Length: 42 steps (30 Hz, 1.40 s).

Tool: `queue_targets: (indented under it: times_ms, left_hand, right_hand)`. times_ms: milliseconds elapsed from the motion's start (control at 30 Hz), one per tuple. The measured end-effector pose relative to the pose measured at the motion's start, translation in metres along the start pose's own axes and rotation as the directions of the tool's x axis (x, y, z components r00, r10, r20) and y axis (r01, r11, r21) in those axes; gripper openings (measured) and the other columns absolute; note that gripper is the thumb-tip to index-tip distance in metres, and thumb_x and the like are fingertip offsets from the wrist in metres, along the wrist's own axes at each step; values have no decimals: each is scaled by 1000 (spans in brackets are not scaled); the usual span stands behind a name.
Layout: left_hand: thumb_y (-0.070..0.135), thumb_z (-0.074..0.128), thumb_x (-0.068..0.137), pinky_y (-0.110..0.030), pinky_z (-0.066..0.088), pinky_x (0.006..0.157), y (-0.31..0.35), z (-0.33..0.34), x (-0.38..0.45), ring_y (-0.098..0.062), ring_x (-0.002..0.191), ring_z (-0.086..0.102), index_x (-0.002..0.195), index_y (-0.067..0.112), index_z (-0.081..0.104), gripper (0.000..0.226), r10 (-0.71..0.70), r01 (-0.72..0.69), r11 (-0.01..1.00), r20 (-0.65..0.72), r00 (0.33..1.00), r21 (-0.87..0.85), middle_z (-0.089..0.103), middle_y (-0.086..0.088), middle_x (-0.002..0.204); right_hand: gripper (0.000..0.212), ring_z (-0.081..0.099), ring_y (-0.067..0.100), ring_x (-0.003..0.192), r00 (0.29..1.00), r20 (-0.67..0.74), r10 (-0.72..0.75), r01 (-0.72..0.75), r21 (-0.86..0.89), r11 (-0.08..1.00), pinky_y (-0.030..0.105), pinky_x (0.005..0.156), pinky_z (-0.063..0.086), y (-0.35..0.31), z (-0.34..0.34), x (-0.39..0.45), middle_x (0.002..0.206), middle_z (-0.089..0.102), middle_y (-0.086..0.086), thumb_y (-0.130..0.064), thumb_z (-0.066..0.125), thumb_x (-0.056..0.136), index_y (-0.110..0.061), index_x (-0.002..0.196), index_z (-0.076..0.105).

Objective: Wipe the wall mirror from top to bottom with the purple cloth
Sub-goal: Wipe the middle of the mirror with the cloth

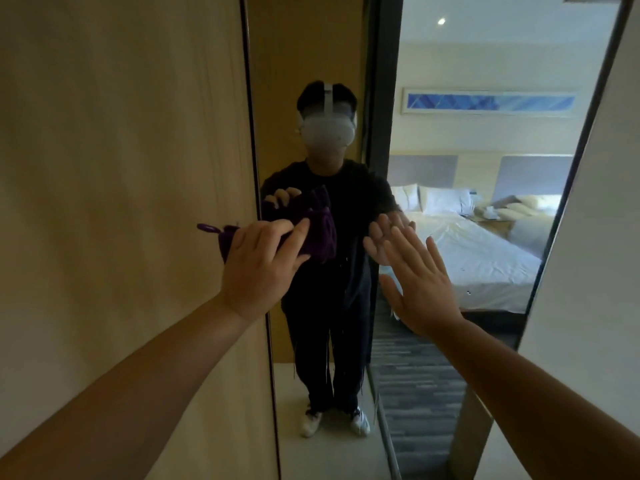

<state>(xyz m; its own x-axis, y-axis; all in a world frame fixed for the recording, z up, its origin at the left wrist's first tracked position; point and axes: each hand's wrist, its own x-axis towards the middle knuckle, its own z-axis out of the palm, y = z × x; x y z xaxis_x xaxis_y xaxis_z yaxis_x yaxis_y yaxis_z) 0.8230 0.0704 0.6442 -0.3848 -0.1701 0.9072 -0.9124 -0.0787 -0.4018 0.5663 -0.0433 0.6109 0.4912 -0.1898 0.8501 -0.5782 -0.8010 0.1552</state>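
Observation:
A tall wall mirror [450, 64] with a thin dark frame fills the middle of the view. My left hand [259, 268] presses a bunched purple cloth [318, 237] against the glass near its left edge, at about mid height. A small loop of the cloth sticks out to the left over the wall panel. My right hand [419, 282] is flat and open, fingers spread, at or just off the glass to the right of the cloth. The mirror shows the person's reflection with both hands raised.
A light wooden wall panel [121, 202] runs along the mirror's left side. A pale wall [595, 271] borders it on the right. The glass reflects a room with white beds, a dark doorframe and striped carpet. Pale floor lies below.

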Motion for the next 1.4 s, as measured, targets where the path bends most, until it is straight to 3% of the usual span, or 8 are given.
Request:
queue_targets:
  times_ms: [100, 267, 433, 700, 833, 967, 1200, 1400]
  left_hand:
    - [30, 63, 97, -42, 42, 77, -2, 12, 6, -29, 92, 52, 132, 9, 55, 41, 25, -25, 1000, -35, 999, -4, 50, -9, 112]
    - [30, 65, 97, -43, 41, 81, -16, 39, 55, -30, 99, 50, 133, 10, 53, 43, 93, -93, 996, -93, 991, -1, 45, -8, 117]
    - [33, 62, 97, -42, 36, 80, -18, 79, 88, -29, 100, 48, 132, 12, 57, 41, 138, -135, 990, -75, 988, 52, 41, -7, 119]
    - [27, 64, 100, -43, 42, 81, 40, 104, -39, -26, 98, 52, 135, 16, 58, 37, 165, -167, 986, -91, 982, -8, 48, -6, 115]
    - [18, 59, 99, -36, 40, 83, 81, 105, -158, -18, 97, 53, 132, 24, 59, 33, 262, -257, 964, 78, 962, -68, 49, 2, 112]
    - [18, 54, 102, -35, 42, 84, 102, 106, -198, -17, 98, 56, 129, 28, 62, 29, 177, -161, 980, 139, 974, -121, 51, 4, 114]
    - [11, 75, 91, -39, 46, 73, 93, 83, -150, -24, 86, 59, 129, 17, 59, 42, 183, -127, 953, 190, 965, -275, 52, -4, 108]
    - [19, 69, 94, -44, 43, 81, 56, 74, 30, -30, 98, 51, 134, 12, 53, 44, 34, -62, 976, -132, 991, -208, 47, -10, 115]
  right_hand:
    - [57, 11, 27, 152, 1000, -4, 19, -19, -58, 998, 50, 123, 10, 8, 15, -3, 164, 14, 7, -36, 35, 102, -17, 155, 25]
    - [61, 9, 31, 152, 999, 7, 31, -28, -247, 969, 56, 122, 8, 34, 45, 6, 164, 15, 14, -37, 39, 104, -9, 155, 23]
    - [62, 22, 35, 149, 987, -141, -78, 32, -301, 953, 59, 119, 17, 51, 68, 6, 158, 27, 17, -36, 49, 99, -5, 151, 34]
    - [63, 27, 35, 147, 960, -250, -127, 53, -285, 957, 61, 116, 24, 56, 76, 7, 156, 32, 17, -34, 56, 94, -5, 148, 40]
    - [64, 23, 32, 149, 958, -260, -117, 46, -266, 963, 58, 118, 19, 55, 74, 6, 156, 32, 16, -35, 56, 95, -6, 149, 38]
    - [67, 22, 33, 149, 966, -239, -101, 37, -261, 965, 58, 119, 18, 54, 72, 6, 156, 31, 16, -34, 59, 94, -7, 150, 35]
    - [62, 16, 30, 151, 989, -145, -3, -15, -120, 993, 57, 121, 16, 45, 44, 3, 160, 25, 15, -25, 56, 99, -8, 152, 30]
    - [61, 6, 32, 152, 972, -73, 222, -232, -181, 956, 56, 122, 4, 98, 7, -32, 164, 12, 16, -37, 29, 103, -11, 157, 17]
